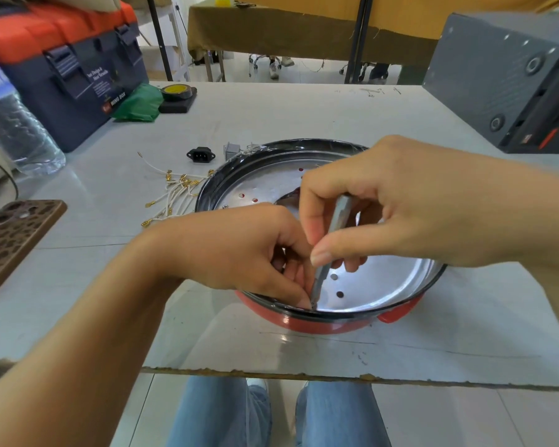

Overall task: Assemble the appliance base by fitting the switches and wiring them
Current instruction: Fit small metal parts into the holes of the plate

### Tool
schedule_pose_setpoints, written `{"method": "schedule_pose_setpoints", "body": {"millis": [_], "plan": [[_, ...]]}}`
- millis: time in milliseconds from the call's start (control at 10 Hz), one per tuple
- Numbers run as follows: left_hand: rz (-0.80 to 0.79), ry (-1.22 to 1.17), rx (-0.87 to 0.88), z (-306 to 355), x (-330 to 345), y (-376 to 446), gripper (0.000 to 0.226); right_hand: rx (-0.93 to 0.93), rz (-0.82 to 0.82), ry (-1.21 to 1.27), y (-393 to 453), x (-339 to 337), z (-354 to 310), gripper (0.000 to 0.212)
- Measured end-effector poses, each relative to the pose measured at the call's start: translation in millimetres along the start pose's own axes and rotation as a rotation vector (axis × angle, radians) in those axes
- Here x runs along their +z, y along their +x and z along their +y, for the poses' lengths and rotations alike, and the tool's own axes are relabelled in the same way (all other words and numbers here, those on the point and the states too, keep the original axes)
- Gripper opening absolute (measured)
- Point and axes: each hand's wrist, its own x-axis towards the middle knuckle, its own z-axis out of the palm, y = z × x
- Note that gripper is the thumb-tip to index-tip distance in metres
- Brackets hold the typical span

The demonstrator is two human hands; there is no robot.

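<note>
The right hand pinches a slim grey metal tool between thumb and fingers, holding it steeply tilted so its tip meets the inner rim of the appliance base on the side nearest the desk's front edge. The left hand is curled right beside it, its fingertips pressed against the tool's lower end and the rim; whether they pinch a small part there cannot be told.

The appliance base is a round red shell with a black rim and a shiny metal inside pierced by small holes. It stands on the desk near the middle of the front edge.

Just left of the base, a loose bundle of white wires with brass terminals lies on the desk. Beyond them, toward the far edge, a black power socket lies flat, and a small grey switch sits just beside the base's far rim.

Toward the far left corner stands a dark toolbox with an orange lid, with a green bag and a roll of black tape next to it. A clear plastic bottle stands at the left edge, and a phone in a brown patterned case lies nearer the front. A grey box occupies the far right corner.
</note>
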Motion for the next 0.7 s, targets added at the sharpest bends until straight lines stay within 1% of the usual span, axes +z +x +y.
{"method": "schedule_pose_setpoints", "body": {"millis": [100,200,300,400,500,600,700], "plan": [[0.032,0.048,0.006,-1,1,-1,0.007,0.006,-0.046,-0.133,2,-2,-3,0.014],[0.121,0.085,0.059,-1,2,-7,0.009,0.021,-0.014,-0.25,2,5,-3,0.018],[0.207,0.097,0.129,-2,0,-16,0.015,0.011,0.116,-0.208,-1,12,-6,0.028],[0.259,0.155,0.199,-2,3,-22,0.029,0.045,0.133,-0.177,-2,14,-9,0.025],[0.231,0.192,0.191,3,8,-24,0.044,0.069,0.092,-0.156,2,12,-12,0.029],[0.21,0.235,0.144,1,9,-22,0.048,0.091,0.062,-0.152,4,9,-15,0.029],[0.217,0.256,0.137,0,12,-22,0.035,0.092,-0.032,-0.192,8,2,-21,0.017]]}}
